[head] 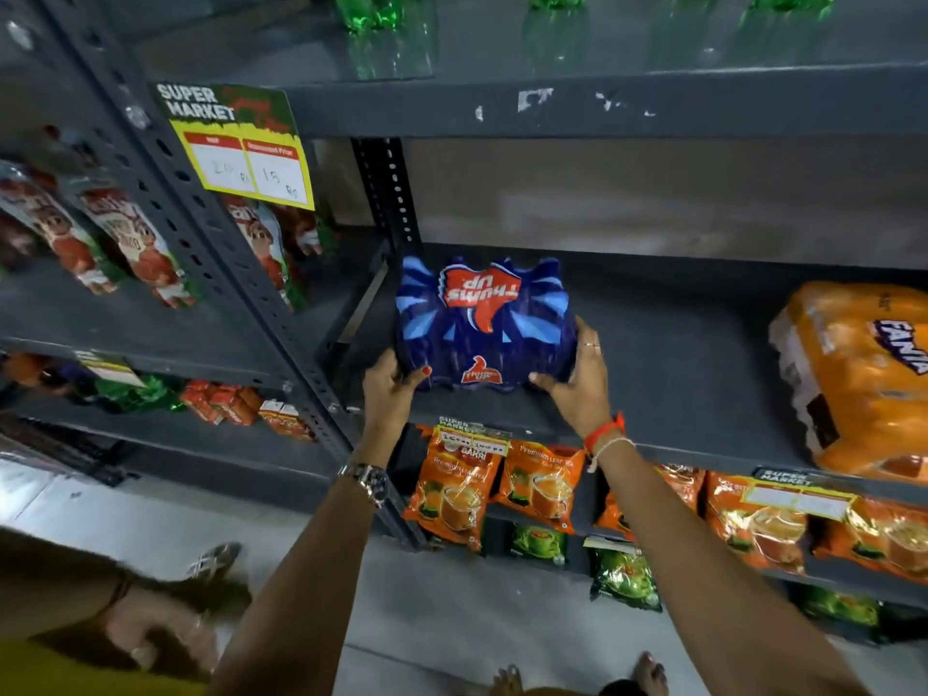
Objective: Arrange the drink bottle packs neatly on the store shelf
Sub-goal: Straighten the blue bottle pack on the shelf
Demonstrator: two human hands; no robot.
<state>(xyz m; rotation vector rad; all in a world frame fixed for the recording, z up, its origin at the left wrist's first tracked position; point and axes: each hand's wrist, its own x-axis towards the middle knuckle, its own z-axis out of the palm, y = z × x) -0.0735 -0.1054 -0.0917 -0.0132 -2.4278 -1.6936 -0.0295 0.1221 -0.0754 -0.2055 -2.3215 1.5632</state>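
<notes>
Because the blue pack (484,326) is wide, my left hand (389,389) and right hand (577,381) clamp its sides, squaring it on the shelf (678,364), the orange pack (858,379) at three o'clock.

The blue bottle pack (484,324) has shiny, crinkly plastic wrap, the orange pack (863,374) at three o'clock shines too, and the grey shelf (693,354) is dull painted metal.
</notes>
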